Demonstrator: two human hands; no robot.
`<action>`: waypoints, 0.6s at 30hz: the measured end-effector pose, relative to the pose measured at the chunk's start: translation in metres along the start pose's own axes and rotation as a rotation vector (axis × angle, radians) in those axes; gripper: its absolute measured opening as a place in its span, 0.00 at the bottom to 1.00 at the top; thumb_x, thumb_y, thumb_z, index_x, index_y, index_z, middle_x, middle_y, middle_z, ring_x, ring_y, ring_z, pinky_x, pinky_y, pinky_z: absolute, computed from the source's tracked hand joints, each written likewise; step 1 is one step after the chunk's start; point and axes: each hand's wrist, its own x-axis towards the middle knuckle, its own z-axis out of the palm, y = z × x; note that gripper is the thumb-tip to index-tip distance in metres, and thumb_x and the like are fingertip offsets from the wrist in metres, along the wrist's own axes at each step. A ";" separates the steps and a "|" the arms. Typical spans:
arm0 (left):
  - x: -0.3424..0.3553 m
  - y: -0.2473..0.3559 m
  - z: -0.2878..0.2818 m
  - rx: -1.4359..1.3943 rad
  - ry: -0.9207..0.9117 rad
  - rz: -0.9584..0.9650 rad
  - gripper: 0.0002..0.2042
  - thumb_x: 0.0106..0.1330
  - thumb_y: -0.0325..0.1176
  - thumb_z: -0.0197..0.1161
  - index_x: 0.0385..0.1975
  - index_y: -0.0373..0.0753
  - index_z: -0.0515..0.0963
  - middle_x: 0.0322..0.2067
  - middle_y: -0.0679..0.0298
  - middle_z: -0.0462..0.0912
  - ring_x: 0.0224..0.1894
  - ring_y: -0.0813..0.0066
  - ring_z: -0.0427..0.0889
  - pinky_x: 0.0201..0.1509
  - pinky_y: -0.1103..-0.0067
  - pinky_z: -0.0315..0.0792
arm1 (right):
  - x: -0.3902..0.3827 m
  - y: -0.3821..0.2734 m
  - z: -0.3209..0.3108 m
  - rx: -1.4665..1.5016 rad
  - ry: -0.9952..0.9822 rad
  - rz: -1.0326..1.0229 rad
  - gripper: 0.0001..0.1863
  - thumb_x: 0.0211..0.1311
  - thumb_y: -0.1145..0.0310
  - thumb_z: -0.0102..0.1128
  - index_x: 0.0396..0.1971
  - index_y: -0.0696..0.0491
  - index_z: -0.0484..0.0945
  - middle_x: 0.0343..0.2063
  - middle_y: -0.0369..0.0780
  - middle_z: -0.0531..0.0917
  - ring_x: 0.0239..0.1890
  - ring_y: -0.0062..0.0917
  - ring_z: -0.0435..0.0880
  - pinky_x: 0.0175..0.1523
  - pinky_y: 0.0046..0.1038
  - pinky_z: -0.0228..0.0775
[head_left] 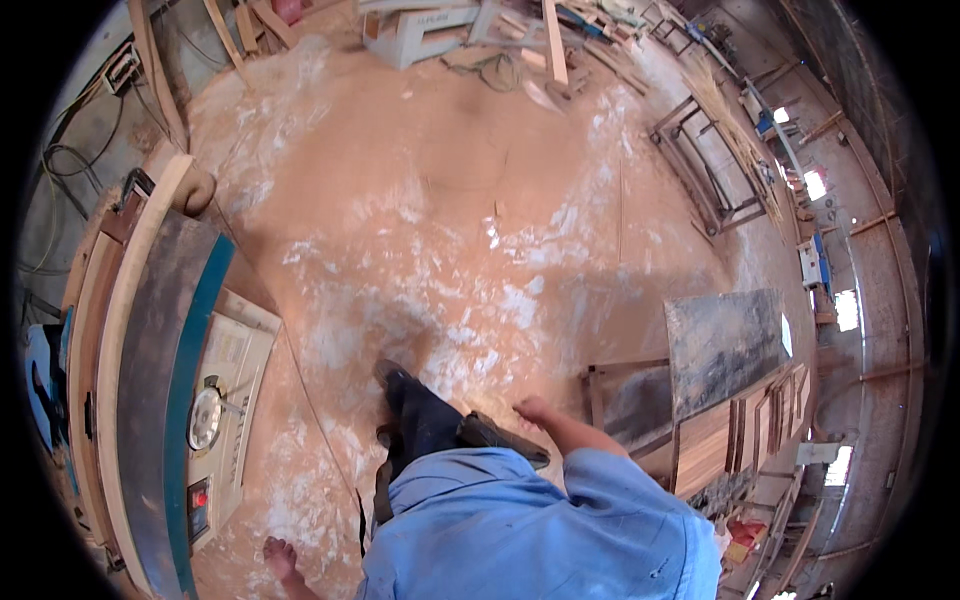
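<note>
My left hand (281, 556) hangs low at the lower left, its fingers loosely bent and a little apart, with nothing seen in it. It is nearest to a large woodworking machine (222, 400) with a dark flat table, a teal edge, a pale front panel, a round handwheel (205, 418) and a red switch (200, 498). In front of my body, my right hand (534, 411) is held out over the floor with its fingers curled in, and no object shows in it. My dark trouser leg (425, 408) and shoe are stepping forward.
Dusty concrete floor (400, 180) spreads ahead. A thin cord (305, 385) lies beside the machine. To the right stand a dark panel on a frame (725, 340) and stacked wooden boards (735, 435). Farther off are a metal frame (710, 170), a grey machine base (420, 38) and scattered timber.
</note>
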 end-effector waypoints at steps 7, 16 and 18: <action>-0.098 -0.118 0.089 0.394 0.474 0.149 0.14 0.67 0.30 0.55 0.49 0.31 0.75 0.21 0.66 0.75 0.21 0.79 0.73 0.21 0.80 0.69 | 0.008 -0.042 -0.042 0.189 -0.122 -0.219 0.20 0.71 0.56 0.54 0.36 0.61 0.79 0.27 0.46 0.83 0.19 0.30 0.81 0.25 0.31 0.76; -0.278 -0.367 0.195 0.782 0.736 -0.370 0.25 0.65 0.49 0.53 0.50 0.33 0.81 0.51 0.45 0.81 0.54 0.47 0.79 0.60 0.63 0.71 | 0.028 -0.158 -0.072 -0.003 -0.169 -0.258 0.20 0.69 0.58 0.53 0.42 0.63 0.77 0.42 0.56 0.82 0.49 0.41 0.81 0.51 0.40 0.75; -0.309 -0.439 0.214 0.618 0.841 -0.388 0.25 0.65 0.49 0.53 0.48 0.33 0.82 0.50 0.45 0.82 0.54 0.48 0.80 0.60 0.63 0.72 | 0.015 -0.176 -0.088 -0.152 -0.308 -0.335 0.14 0.65 0.61 0.57 0.34 0.59 0.73 0.32 0.48 0.81 0.37 0.37 0.81 0.42 0.40 0.77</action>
